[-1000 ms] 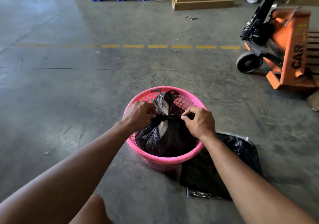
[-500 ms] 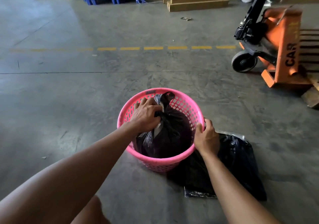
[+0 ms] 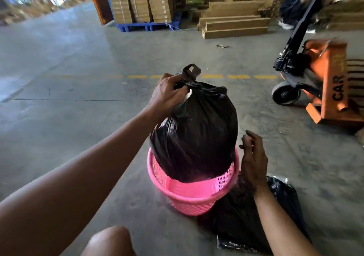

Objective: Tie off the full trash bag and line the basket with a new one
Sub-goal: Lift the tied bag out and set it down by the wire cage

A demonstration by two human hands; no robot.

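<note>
Clenched around the knotted neck of the full black trash bag, the left hand holds it up so its lower part hangs inside the rim of the pink basket; the bag's bottom and most of the basket's inside are hidden behind it. A looped handle sticks up above the knot. Just right of the basket, the right hand hovers with fingers loosely spread, holding nothing. Beneath that arm a flat new black bag lies on the concrete floor, partly covered and cut off below. Far right, an orange pallet jack reads "CAR"; its right side runs out of view.
</note>
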